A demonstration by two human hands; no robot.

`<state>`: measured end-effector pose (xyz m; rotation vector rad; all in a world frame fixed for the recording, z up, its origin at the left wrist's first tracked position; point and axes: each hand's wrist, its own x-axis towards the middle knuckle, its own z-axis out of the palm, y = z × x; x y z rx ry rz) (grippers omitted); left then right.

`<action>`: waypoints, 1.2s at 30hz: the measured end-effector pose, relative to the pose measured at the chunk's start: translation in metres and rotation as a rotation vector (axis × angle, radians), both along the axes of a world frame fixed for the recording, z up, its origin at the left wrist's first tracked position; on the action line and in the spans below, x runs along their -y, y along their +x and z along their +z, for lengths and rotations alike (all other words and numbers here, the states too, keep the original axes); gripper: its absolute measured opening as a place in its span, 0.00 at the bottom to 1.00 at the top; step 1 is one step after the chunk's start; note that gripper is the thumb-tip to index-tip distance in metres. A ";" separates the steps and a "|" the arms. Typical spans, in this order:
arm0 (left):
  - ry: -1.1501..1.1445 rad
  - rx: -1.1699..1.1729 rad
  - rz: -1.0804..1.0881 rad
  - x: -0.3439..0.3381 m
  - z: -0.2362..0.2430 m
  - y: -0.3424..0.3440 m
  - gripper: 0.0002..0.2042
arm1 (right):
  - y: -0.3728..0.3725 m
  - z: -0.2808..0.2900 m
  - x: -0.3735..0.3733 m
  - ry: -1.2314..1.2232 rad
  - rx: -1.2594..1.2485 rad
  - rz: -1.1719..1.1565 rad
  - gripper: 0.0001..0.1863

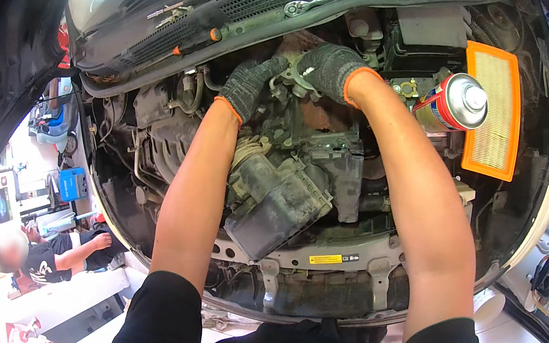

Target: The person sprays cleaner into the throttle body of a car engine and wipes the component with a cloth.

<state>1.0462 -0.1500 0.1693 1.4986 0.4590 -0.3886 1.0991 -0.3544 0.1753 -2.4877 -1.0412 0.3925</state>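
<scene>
Both my hands wear dark grey knit gloves with orange cuffs and reach deep into the engine bay. My left hand [250,86] has its fingers closed on the left side of a pale grey cast-metal engine part [296,80]. From the right, my right hand [333,72] curls over the same part; its fingertips are partly hidden. Nearer to me lies the black air filter housing [279,208], tilted, with a dusty ribbed duct [253,155] beside it. A spray can [463,102] with a red and silver top stands to the right of my right forearm.
An orange-framed air filter [492,111] leans at the far right. A ratchet wrench [299,9] and small metal tools [170,11] lie along the windscreen cowl. The front crossmember [304,257] runs before me. At lower left, a person [52,258] sits near a blue case [73,184].
</scene>
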 end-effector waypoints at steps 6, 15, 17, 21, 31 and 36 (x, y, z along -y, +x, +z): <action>-0.048 -0.014 -0.034 -0.004 -0.004 -0.001 0.15 | 0.004 0.004 -0.007 -0.115 0.016 -0.083 0.13; 0.021 -0.016 -0.005 -0.002 -0.003 0.004 0.14 | -0.017 0.022 -0.015 -0.045 -0.048 -0.563 0.14; 0.045 0.038 -0.066 -0.003 -0.002 0.002 0.13 | -0.024 0.025 -0.006 0.040 -0.078 -0.706 0.12; -0.102 -0.055 0.101 -0.012 0.000 -0.007 0.10 | -0.096 0.040 0.026 0.316 0.103 -0.853 0.13; -0.206 -0.224 0.187 -0.014 -0.003 0.003 0.10 | -0.157 0.019 0.048 0.674 -0.134 -0.893 0.21; -0.182 -0.224 0.222 -0.015 -0.003 0.002 0.11 | -0.156 0.021 0.047 0.688 -0.211 -0.815 0.21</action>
